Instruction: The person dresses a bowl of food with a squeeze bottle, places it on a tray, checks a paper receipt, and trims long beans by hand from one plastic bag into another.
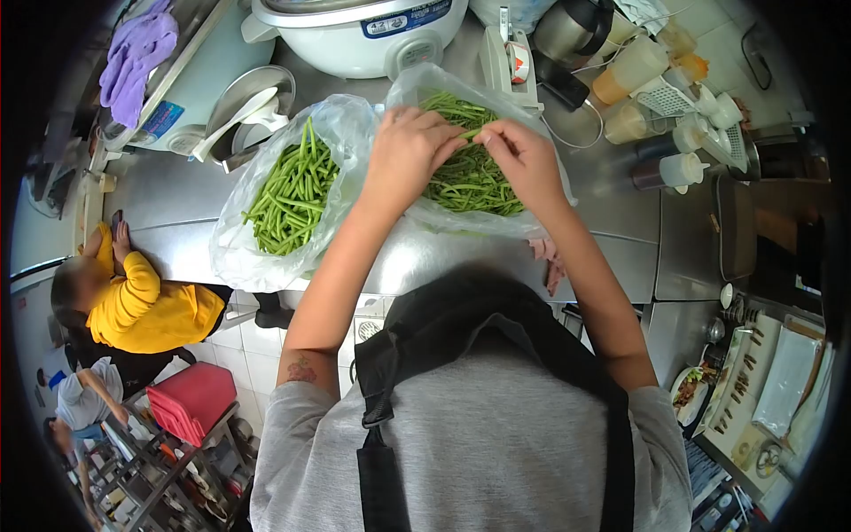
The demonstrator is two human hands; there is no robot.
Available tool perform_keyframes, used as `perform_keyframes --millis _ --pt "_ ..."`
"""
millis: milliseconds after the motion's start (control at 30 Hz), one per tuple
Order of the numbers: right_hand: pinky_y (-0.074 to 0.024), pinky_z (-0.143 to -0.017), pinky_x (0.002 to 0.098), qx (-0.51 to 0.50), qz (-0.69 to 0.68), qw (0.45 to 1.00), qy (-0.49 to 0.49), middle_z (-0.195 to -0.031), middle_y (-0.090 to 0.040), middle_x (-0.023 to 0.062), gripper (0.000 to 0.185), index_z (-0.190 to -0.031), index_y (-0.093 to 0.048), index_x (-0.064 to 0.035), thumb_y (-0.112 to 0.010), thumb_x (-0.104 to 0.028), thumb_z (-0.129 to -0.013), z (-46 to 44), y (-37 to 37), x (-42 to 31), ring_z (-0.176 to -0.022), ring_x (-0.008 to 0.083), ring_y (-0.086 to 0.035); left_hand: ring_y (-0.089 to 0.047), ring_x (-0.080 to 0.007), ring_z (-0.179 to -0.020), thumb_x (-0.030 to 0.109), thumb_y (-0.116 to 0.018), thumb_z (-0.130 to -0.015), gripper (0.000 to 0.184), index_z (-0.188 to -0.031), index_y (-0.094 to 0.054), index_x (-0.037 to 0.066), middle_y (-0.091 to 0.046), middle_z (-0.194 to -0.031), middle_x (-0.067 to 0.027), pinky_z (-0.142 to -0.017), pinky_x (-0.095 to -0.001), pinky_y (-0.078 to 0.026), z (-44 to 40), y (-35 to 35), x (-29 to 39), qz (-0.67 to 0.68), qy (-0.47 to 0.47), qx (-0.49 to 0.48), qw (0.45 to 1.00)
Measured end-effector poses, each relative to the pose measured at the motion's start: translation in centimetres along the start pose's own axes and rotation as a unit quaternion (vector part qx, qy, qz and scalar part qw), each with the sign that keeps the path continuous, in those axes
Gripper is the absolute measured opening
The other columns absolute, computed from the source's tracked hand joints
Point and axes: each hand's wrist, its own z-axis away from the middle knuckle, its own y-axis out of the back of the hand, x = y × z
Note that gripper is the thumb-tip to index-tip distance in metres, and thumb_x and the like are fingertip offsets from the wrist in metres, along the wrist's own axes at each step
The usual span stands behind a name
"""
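Observation:
My left hand (409,149) and my right hand (525,161) meet over the right-hand plastic bag (409,87), fingers closed. Between their fingertips is a short stretch of green bean (471,135); most of it is hidden by the fingers. Below them, long green beans (474,184) fill this bag. To the left stands a second clear plastic bag (232,232), its top spread open, holding green bean pieces (288,199) that look shorter. My left wrist passes just right of that bag.
Both bags rest on a steel counter (399,270). Behind them are a white rice cooker (355,40), a metal bowl with ladles (282,84) and a tape dispenser (514,62). Sauce bottles (631,71) crowd the right. A person in yellow (155,306) sits at the left.

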Motion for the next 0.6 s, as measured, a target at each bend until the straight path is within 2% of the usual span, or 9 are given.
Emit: perform_keyframes --millis 33,100,133,233,333,433,467,567,600 --pt "-0.0424 -0.057 0.0262 0.004 -0.063 0.997 -0.039 -0.071 -0.06 0.003 0.012 -0.093 -0.066 -0.0032 -0.058 -0.012 -0.092 -0.1 -0.2 0.6 -0.061 0.0087 -0.052 -0.065 -0.0237 -0.097 0.016 -0.066 -0.089 0.017 -0.102 -0.072 0.007 -0.069 -0.093 -0.0076 -0.085 -0.0321 -0.051 0.1 -0.1 0.0 0.051 0.041 -0.036 0.997" --pt "-0.0425 -0.058 0.0249 0.012 -0.186 0.976 -0.117 -0.071 -0.06 0.0015 0.014 -0.093 -0.067 -0.0039 -0.057 -0.013 -0.093 -0.5 -0.9 2.8 -0.062 0.0077 -0.052 -0.068 -0.0189 -0.084 0.016 -0.064 -0.092 0.017 -0.101 -0.071 0.003 -0.07 -0.086 -0.0086 -0.078 -0.029 -0.053 0.5 -1.8 -0.7 0.197 0.119 -0.011 0.973" --pt "-0.0419 -0.059 0.0221 0.03 -0.21 0.969 -0.123 -0.07 -0.06 -0.0006 0.016 -0.093 -0.069 -0.0046 -0.057 -0.016 -0.093 -0.5 -1.0 3.7 -0.062 0.0056 -0.051 -0.069 -0.0165 -0.077 0.016 -0.062 -0.093 0.018 -0.1 -0.07 0.001 -0.07 -0.083 -0.009 -0.074 -0.0274 -0.054 0.5 -2.2 -0.9 0.268 0.156 0.003 0.951" --pt "-0.0455 -0.062 0.0259 0.05 -0.087 0.989 -0.105 -0.077 -0.062 0.003 0.015 -0.092 -0.07 -0.0046 -0.06 -0.014 -0.089 -0.5 -1.3 5.9 -0.063 0.0108 -0.056 -0.068 -0.0132 -0.076 0.017 -0.056 -0.098 0.022 -0.103 -0.066 -0.002 -0.071 -0.085 -0.0094 -0.075 -0.0257 -0.054 0.6 -1.7 -1.8 0.327 0.256 -0.011 0.91" --pt "-0.0491 -0.072 0.033 -0.056 0.119 0.991 0.011 -0.087 -0.064 0.0065 0.013 -0.091 -0.072 -0.0055 -0.064 -0.012 -0.082 -0.1 -0.9 5.8 -0.077 0.0199 -0.061 -0.059 -0.0104 -0.07 0.01 -0.05 -0.096 0.016 -0.103 -0.061 0.0 -0.066 -0.08 -0.0041 -0.067 -0.0257 -0.049 1.2 -2.0 -2.8 0.342 0.243 0.015 0.907" --pt "-0.0488 -0.081 0.0383 -0.057 0.151 0.98 0.12 -0.095 -0.063 0.0086 0.014 -0.089 -0.072 -0.0069 -0.068 -0.011 -0.077 -0.1 -2.8 5.6 -0.091 0.0269 -0.06 -0.051 -0.0098 -0.066 0.008 -0.048 -0.094 0.014 -0.099 -0.06 0.003 -0.059 -0.074 -0.0012 -0.063 -0.0252 -0.043 1.2 -2.3 -3.0 0.319 0.24 0.04 0.916" --pt "-0.0481 -0.083 0.0389 -0.067 0.185 0.971 0.133 -0.092 -0.064 0.0068 0.011 -0.086 -0.072 -0.0077 -0.071 -0.013 -0.076 -0.2 -3.3 5.5 -0.095 0.026 -0.058 -0.048 -0.0098 -0.066 0.008 -0.047 -0.093 0.014 -0.098 -0.059 0.003 -0.056 -0.073 -0.0004 -0.062 -0.0251 -0.042 1.2 -2.4 -3.1 0.312 0.241 0.05 0.918" --pt "-0.0478 -0.081 0.0394 -0.114 0.231 0.957 0.133 -0.089 -0.064 0.0056 0.011 -0.082 -0.072 -0.0079 -0.074 -0.015 -0.075 -0.5 -4.1 6.2 -0.092 0.0261 -0.058 -0.047 -0.0101 -0.064 0.011 -0.052 -0.092 0.016 -0.103 -0.062 0.005 -0.051 -0.07 -0.0018 -0.06 -0.0257 -0.041 1.4 -2.2 -3.1 0.285 0.22 0.032 0.932" --pt "-0.0479 -0.08 0.0394 -0.101 0.225 0.96 0.133 -0.087 -0.064 0.0056 0.011 -0.082 -0.073 -0.0079 -0.075 -0.016 -0.075 -0.6 -4.0 6.1 -0.091 0.0261 -0.058 -0.049 -0.012 -0.063 0.012 -0.055 -0.091 0.017 -0.106 -0.063 0.006 -0.052 -0.07 -0.0036 -0.06 -0.0273 -0.042 1.4 -1.6 -2.8 0.262 0.223 -0.012 0.939"
